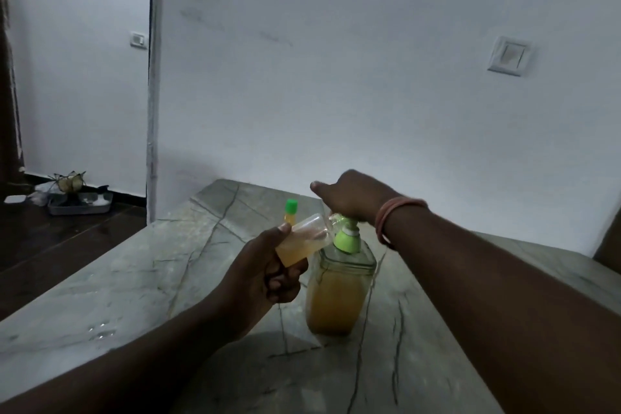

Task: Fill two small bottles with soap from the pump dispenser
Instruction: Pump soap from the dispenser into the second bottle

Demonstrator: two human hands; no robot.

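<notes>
Veined, polished stone counter (134,279); clear, seemingly plastic dispenser (339,292); matt wall (336,77)

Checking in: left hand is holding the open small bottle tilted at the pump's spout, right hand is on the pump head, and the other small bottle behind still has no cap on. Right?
Not quite. In the head view the other small bottle behind already wears a green cap. The rest holds: the left hand holds the open small bottle tilted at the spout, and the right hand is on the head of the pump dispenser.

Two small bottles (304,239) (291,212), one pump dispenser (339,282), two hands (272,269) (353,195)
</notes>
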